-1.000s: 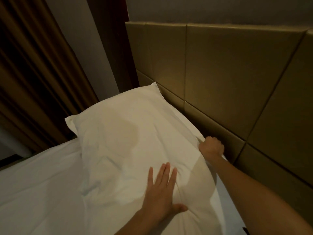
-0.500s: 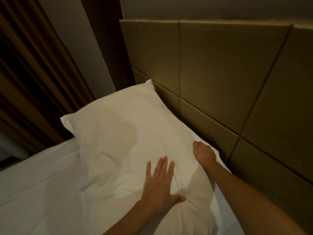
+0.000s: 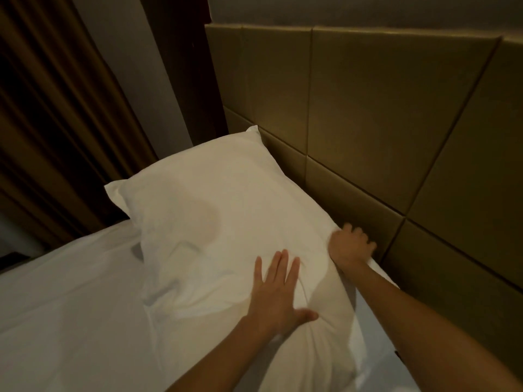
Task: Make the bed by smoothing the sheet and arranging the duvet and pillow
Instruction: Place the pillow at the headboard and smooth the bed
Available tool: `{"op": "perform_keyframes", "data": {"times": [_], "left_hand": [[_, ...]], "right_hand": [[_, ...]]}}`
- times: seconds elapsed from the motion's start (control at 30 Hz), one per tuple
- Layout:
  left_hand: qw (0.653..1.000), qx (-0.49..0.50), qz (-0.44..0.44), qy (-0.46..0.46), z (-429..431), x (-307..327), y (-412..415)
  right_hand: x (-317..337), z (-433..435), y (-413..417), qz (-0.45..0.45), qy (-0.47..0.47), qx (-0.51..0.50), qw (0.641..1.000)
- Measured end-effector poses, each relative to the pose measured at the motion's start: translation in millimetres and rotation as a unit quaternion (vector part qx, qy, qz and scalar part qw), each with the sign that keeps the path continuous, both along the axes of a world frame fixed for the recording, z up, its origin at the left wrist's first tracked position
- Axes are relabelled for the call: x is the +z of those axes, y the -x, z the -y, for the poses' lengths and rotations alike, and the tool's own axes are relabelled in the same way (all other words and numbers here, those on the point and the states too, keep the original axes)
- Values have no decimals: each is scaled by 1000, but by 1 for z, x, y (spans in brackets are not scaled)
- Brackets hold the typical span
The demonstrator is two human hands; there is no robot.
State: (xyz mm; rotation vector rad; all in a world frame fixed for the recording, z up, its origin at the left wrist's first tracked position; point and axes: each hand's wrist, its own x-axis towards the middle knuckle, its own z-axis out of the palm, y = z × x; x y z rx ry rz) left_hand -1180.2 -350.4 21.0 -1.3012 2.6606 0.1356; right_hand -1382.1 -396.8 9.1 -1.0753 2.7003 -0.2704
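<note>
My left hand [image 3: 278, 292] lies flat on the one plump white fabric pillow [image 3: 220, 222], fingers straight and slightly apart, thumb stuck out toward my right arm, the palm denting the near end of the cushion. My right hand [image 3: 351, 244] sits just beyond and to the right of it, at the pillow's edge where it meets the headboard. Its fingers are blurred and I cannot tell whether they pinch the cloth or only push on it.

By my count there are two hands, one pillow, one smooth white bed sheet [image 3: 70, 306], one padded olive-tan headboard of square panels [image 3: 368, 108] and one brown pleated curtain [image 3: 56, 108]. The pillow runs away from my left fingertips, its long side touching the headboard just past my right hand. The sheet spreads out to the left of my left wrist, and the pillow rests on it. The curtain hangs well off to the left, beyond the pillow's far corner, with a dark wooden upright [image 3: 181, 66] between it and the headboard.

Compared with a second ago, my right hand was a tight fist on the pillow's edge and now shows separate fingers. My left hand has stayed flat on the same spot.
</note>
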Motion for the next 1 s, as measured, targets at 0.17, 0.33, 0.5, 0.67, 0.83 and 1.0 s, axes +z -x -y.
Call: {"op": "perform_keyframes", "data": {"times": [0.17,0.33,0.5,0.67,0.83,1.0], "left_hand": [[996,-19,-75,-45,4,16,-6],[983,-53,-165,-55,-5,21,-78],[928,266,-252,-69,-20,-4,-171],[694,462,-464,-299,-44,-27,-196],[712,417,-464,-322,-76,-40,-172],[699,357,-506,-357,-109,-59,-186]], "right_hand": [[33,-5,-79,-34,193,206,959],[-3,-27,-73,-37,60,190,979],[22,-37,-90,-128,109,123,978],[42,-67,-201,-189,175,318,912],[-6,-99,-257,-248,53,451,856],[-8,-106,-278,-258,67,396,879]]}}
